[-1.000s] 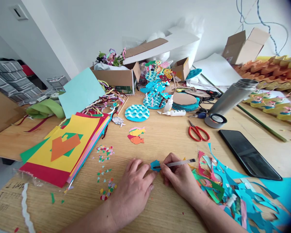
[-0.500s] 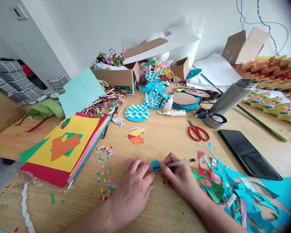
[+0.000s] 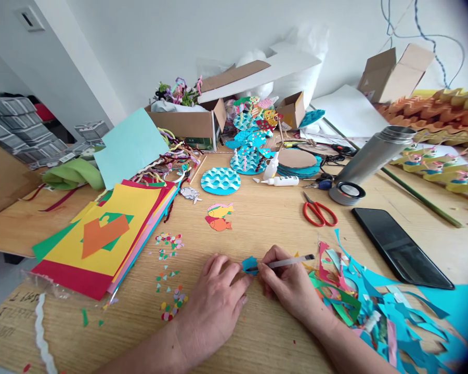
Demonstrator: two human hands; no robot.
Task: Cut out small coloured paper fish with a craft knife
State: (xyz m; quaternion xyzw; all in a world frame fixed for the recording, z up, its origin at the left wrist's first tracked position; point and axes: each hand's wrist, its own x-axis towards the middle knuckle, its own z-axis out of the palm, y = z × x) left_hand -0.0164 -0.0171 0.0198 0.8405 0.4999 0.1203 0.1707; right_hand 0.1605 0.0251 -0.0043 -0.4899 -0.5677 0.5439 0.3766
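We pinch the pen (image 3: 290, 261) in our right hand (image 3: 286, 283), with the grip tight around it. Our left hand (image 3: 222, 296) lies low and loose, and its fingertips seem to rest at the edge of the small blue paper piece (image 3: 249, 264). That piece is on the counter (image 3: 265, 218), between our hands, with the pen's dark end over it.

The blue piece is so small that it could slip if our left fingers press too softly, and then a pen line could go wobbly. If we push too hard, the pen could poke or rip it. Our left arm is near the tiny paper bits (image 3: 174, 306), so a big swing could mix them up. Our right arm is just beside the paper scraps (image 3: 413, 322) and could drag some along. The metal bottle (image 3: 370, 161) has no lid on, so a bump could tip it; we cannot tell if there is water inside.

The counter is light brown wood. Paper fish (image 3: 220, 210), red scissors (image 3: 319, 214) and a black phone (image 3: 401, 246) lie on it. At the back, a cardboard box (image 3: 183, 124) holds fuzzy, bright stuff. Behind it is a pale wall (image 3: 140, 52), and blue wires (image 3: 429, 40) hang at the right.
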